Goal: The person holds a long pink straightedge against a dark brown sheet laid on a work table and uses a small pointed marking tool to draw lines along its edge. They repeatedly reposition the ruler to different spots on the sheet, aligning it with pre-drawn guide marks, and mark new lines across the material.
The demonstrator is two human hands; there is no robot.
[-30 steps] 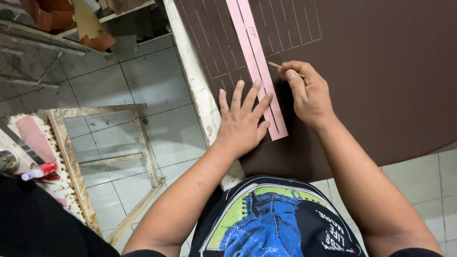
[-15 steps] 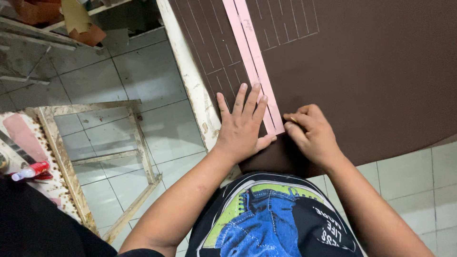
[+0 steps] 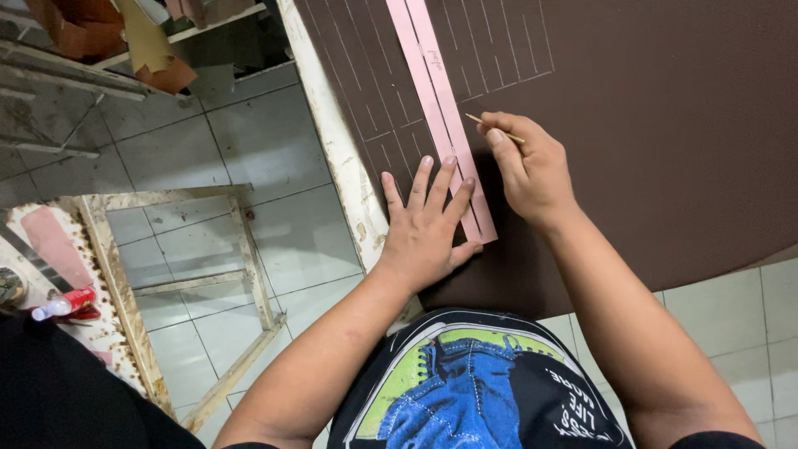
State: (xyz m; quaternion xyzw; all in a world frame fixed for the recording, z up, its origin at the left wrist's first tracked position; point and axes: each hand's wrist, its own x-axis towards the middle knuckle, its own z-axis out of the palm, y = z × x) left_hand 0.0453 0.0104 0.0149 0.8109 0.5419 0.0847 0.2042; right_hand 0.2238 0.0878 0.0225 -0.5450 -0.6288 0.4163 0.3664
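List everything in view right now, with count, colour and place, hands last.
Long pink template strip: one, pink, lying on the sheet.
Large dark brown sheet: one, brown with ruled pale lines, covering the table.
Worn white table edge: one, off-white, left of the sheet.
Rusty metal frame: one, cream, on the tiled floor.
Small red bottle: one, far left.
Thin marking stick: one, tan, in right hand.
Left hand: flat on strip.
Right hand: gripping stick.
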